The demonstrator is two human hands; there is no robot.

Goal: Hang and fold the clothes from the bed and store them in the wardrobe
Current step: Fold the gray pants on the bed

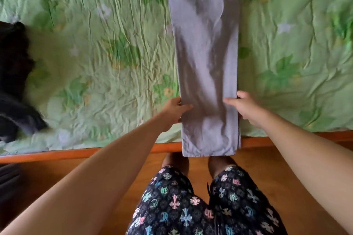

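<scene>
Head view, looking down: 2 bare hands, both on 1 pair of grey trousers [206, 53]. Left hand [174, 109] pinches the trousers' left edge, thumb on top of the cloth, fingers curled at the edge and partly hidden under it. Right hand [246, 108] does the same on the right edge, thumb laid across the top, fingers curled round the side. Both hands sit level w/ each other near the hem end, apart by the width of the folded legs.

Trousers lie flat on the bed, legs stacked lengthwise into 1 long narrow strip that runs from the top edge of the frame down to the near side. Hem end hangs just over the bed's orange wooden rail [76, 153]. Waist end is out of frame. Some creases and shadows along the cloth.

Under them: 1 green floral bedspread [95, 44], wrinkled, covering the whole visible mattress. At far left, well apart from the trousers, 1 dark garment [13, 82] lies crumpled on the bedspread, partly cut off by the frame edge; can't tell what type.

Below the rail: wooden floor [305, 168], plus the person's dark patterned shorts [191, 206] and 2 legs just beside the rail.
</scene>
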